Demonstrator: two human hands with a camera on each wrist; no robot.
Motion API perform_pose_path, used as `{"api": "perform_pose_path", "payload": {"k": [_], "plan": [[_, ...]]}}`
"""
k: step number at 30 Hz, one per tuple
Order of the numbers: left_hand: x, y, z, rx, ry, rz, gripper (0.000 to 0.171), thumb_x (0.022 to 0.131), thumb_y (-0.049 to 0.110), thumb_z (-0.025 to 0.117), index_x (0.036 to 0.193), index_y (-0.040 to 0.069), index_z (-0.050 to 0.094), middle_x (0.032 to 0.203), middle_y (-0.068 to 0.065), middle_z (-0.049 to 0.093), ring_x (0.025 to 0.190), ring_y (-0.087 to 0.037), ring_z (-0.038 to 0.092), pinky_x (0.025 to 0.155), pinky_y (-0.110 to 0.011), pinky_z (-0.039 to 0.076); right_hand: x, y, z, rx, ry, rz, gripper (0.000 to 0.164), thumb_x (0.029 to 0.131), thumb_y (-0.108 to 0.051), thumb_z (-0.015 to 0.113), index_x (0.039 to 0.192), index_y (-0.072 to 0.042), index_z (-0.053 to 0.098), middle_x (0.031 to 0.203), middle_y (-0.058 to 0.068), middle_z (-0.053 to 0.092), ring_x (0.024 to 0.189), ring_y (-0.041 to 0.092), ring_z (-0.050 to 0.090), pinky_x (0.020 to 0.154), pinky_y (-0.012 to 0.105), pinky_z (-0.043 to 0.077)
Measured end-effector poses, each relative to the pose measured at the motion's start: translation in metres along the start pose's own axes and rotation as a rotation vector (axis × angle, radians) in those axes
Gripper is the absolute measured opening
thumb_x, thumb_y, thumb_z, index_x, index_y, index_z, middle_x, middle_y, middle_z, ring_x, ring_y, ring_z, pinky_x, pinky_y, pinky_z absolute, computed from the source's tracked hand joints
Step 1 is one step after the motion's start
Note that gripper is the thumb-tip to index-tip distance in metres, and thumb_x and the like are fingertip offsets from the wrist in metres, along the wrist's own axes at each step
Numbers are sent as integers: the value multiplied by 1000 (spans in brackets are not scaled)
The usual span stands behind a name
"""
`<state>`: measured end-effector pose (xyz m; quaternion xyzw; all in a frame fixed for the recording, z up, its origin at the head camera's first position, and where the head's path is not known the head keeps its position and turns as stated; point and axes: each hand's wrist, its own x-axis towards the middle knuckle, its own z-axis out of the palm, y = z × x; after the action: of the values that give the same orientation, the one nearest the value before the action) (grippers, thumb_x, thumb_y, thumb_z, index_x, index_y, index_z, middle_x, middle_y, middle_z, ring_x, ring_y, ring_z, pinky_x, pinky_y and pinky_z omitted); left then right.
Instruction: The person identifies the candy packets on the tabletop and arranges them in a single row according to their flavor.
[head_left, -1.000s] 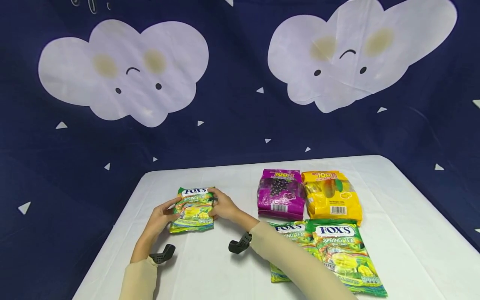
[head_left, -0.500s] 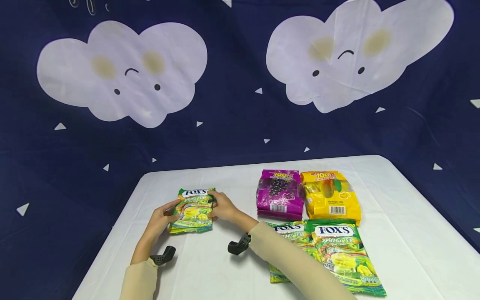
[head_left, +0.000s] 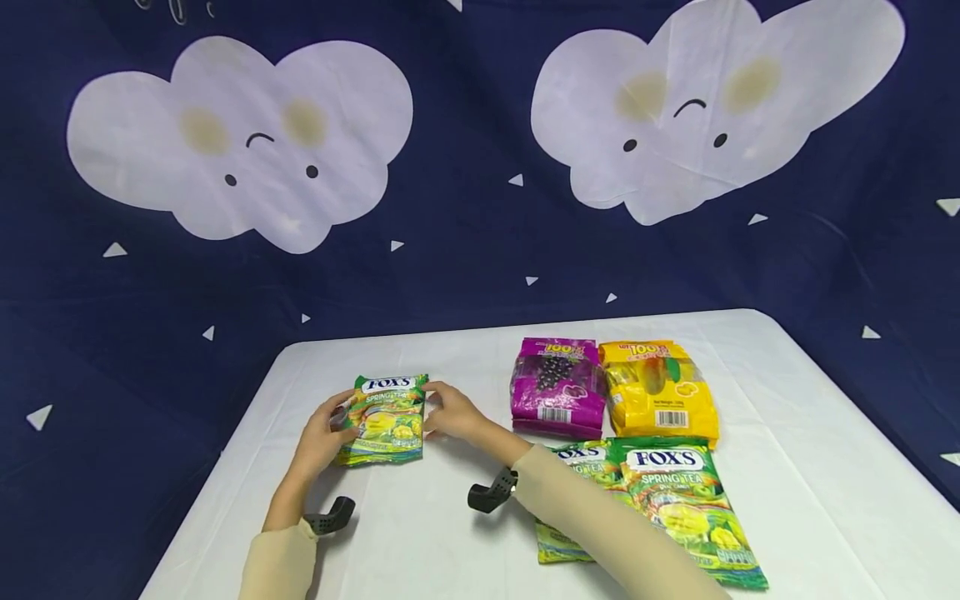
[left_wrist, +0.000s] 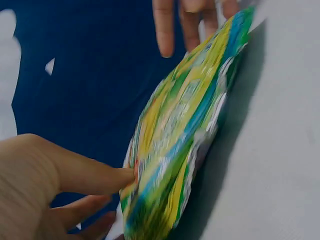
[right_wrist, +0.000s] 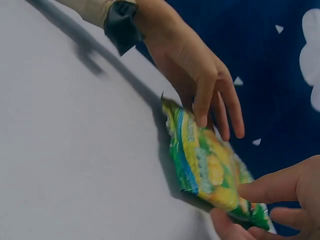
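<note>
A green and yellow bag of Fox's Spring Tea candy [head_left: 386, 421] is on the left part of the white table in the head view. My left hand [head_left: 318, 442] is curved around its left edge. In the left wrist view, the left thumb [left_wrist: 100, 177] presses the bag [left_wrist: 172, 135]; the other fingers are partly hidden beyond its edge. My right hand [head_left: 457, 417] is at the right edge with thumb and forefinger spread. Its fingers look straight and loose in the left wrist view. In the right wrist view, the bag [right_wrist: 210, 165] lies between both hands.
On the white table [head_left: 435, 533], a purple candy bag [head_left: 558, 392] and a yellow mango candy bag [head_left: 660, 392] lie at the back right. Two more Fox's bags, one [head_left: 686, 508] partly over the other [head_left: 558, 542], lie in front, partly behind the right sleeve [head_left: 600, 517].
My right hand has loosened from the candy bag's right edge and drawn slightly right. My left hand stays at the left edge, and the bag has hardly moved.
</note>
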<state>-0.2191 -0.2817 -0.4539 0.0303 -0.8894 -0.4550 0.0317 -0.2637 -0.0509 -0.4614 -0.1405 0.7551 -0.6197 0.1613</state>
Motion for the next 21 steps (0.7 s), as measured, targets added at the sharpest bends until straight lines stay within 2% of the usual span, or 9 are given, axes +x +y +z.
{"api": "perform_pose_path", "payload": {"k": [2, 4, 7, 10, 15, 21], "plan": [[-5, 7, 3, 34, 47, 77, 64, 83, -9, 62, 143, 0, 41, 145, -28, 34, 134, -44, 31, 108, -55, 29, -6, -3, -4, 16, -22, -1, 73, 72, 14, 65, 140, 2, 41, 125, 23, 49, 84, 28, 64, 63, 32, 58], [-11, 16, 7, 18, 57, 143, 65, 83, -10, 63, 143, 1, 41, 145, -27, 34, 133, -44, 32, 107, -54, 32, -14, -7, -9, 27, -43, -16, 73, 75, 13, 66, 142, 3, 39, 127, 25, 47, 91, 31, 63, 65, 33, 58], [-22, 32, 15, -75, 7, 234, 66, 82, -14, 64, 143, 0, 41, 143, -26, 36, 129, -45, 38, 105, -53, 35, -27, -15, -17, 38, -83, -46, 72, 78, 11, 68, 142, 3, 37, 131, 27, 45, 102, 36, 60, 67, 34, 58], [-31, 47, 28, -189, -74, 275, 67, 82, -15, 64, 143, 1, 41, 141, -26, 38, 125, -46, 43, 102, -52, 39, -39, -20, -26, 25, -114, -71, 71, 80, 7, 69, 143, 2, 38, 135, 27, 43, 106, 36, 58, 69, 34, 58], [-47, 64, 55, -337, -210, 249, 68, 83, -12, 65, 144, 3, 39, 145, -23, 36, 127, -42, 43, 101, -46, 43, -63, -20, -43, -66, -149, -112, 69, 83, 0, 71, 144, -5, 39, 137, 24, 43, 107, 31, 58, 71, 33, 57], [-68, 74, 84, -403, -360, 204, 66, 88, -1, 67, 145, 6, 36, 145, -23, 36, 125, -38, 46, 97, -42, 46, -98, -12, -71, -136, -138, -147, 68, 85, -4, 71, 144, -3, 39, 135, 25, 46, 108, 33, 58, 72, 34, 56]]}}
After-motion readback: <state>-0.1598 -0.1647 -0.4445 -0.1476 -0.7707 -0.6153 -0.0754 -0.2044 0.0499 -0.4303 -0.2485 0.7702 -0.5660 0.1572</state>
